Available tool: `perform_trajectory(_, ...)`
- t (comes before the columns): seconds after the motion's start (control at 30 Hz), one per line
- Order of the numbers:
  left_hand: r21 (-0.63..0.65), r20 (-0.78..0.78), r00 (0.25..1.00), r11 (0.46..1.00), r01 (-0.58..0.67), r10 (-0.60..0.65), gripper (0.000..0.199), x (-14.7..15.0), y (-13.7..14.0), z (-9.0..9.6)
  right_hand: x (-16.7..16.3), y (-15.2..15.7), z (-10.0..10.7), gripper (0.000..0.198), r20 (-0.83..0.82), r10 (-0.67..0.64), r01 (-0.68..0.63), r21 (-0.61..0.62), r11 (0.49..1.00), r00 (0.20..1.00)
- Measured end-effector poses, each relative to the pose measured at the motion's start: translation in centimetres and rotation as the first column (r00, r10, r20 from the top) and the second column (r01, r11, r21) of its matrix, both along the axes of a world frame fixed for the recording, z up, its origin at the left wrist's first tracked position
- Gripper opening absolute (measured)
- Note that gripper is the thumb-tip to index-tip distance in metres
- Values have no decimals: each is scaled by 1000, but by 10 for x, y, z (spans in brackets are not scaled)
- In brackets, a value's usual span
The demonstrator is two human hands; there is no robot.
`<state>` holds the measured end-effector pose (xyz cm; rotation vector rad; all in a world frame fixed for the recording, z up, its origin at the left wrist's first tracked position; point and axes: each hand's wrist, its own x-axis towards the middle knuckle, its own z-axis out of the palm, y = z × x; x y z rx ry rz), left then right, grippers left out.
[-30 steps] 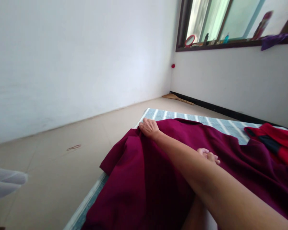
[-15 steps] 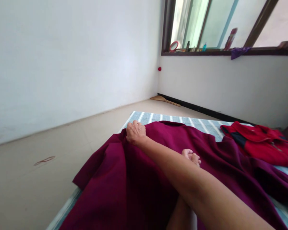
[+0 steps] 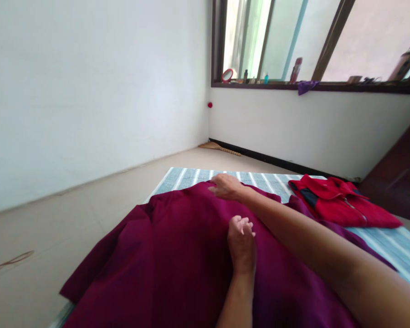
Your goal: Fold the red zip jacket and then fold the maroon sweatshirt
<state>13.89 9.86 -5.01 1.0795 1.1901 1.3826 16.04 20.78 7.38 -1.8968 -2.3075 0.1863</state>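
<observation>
A maroon garment (image 3: 187, 237) with a sleeve spreading to the left lies over a striped bed sheet (image 3: 171, 180). My right hand (image 3: 225, 186) is at its far edge, fingers loosely bent down toward the cloth, gripping no visible fold. Nearer to me, my left hand (image 3: 241, 228) is over the middle of the garment. Its fingers are half curled and apart, with nothing seen in them. My right forearm reaches in from the right, past the left hand.
A folded red jacket (image 3: 348, 202) with a zip lies on the sheet at right. A broom (image 3: 218, 148) rests on the floor in the corner. A thin brown cord (image 3: 12, 261) is on the floor at left. Bottles and a mirror (image 3: 227, 75) line the windowsill.
My right hand has left the garment's left shoulder and moved right along its far edge. My arms no longer cross, and my left hand shows more. The view has turned right.
</observation>
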Motion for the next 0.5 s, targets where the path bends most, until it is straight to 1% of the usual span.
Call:
perform_trajectory(0.03,59,-57,998,998,-2,6,24,0,1,1,29,-7,1,33,26,-71,71,-8,997,997)
perform_trajectory(0.07,139,-142,989,990,-21,41,25,-2,1,3,60,-13,0,34,50,-143,144,-22,989,988)
perform_trajectory(0.1,233,-249,962,971,-49,108,29,-3,2,5,89,-20,-4,35,71,-215,218,-37,975,974)
perform_trajectory(0.13,325,-363,910,943,-79,201,32,-6,2,7,117,-26,-9,38,87,-276,282,-55,958,957)
perform_trajectory(0.17,396,-471,832,913,-97,293,35,-8,2,9,141,-32,-15,41,96,-321,329,-84,940,942)
perform_trajectory(0.2,440,-572,736,893,-96,361,37,-11,2,11,162,-37,-22,43,96,-346,356,-124,926,933)
perform_trajectory(0.23,454,-664,631,887,-87,402,38,-13,2,13,178,-42,-29,45,86,-349,359,-172,917,933)
perform_trajectory(0.27,443,-744,526,893,-75,413,40,-15,2,15,189,-46,-37,46,69,-352,358,-202,911,934)
perform_trajectory(0.3,413,-810,432,909,-62,397,42,-17,2,17,197,-49,-44,45,50,-352,354,-219,909,935)
perform_trajectory(0.37,316,-905,286,948,-43,315,49,-20,1,18,202,-51,-55,39,16,-353,348,-218,912,936)
perform_trajectory(0.43,205,-960,190,979,-25,206,57,-21,2,19,200,-50,-60,30,3,-359,353,-188,916,933)
perform_trajectory(0.5,111,-986,124,994,-7,111,62,-22,2,18,198,-48,-59,22,12,-370,368,-148,918,929)
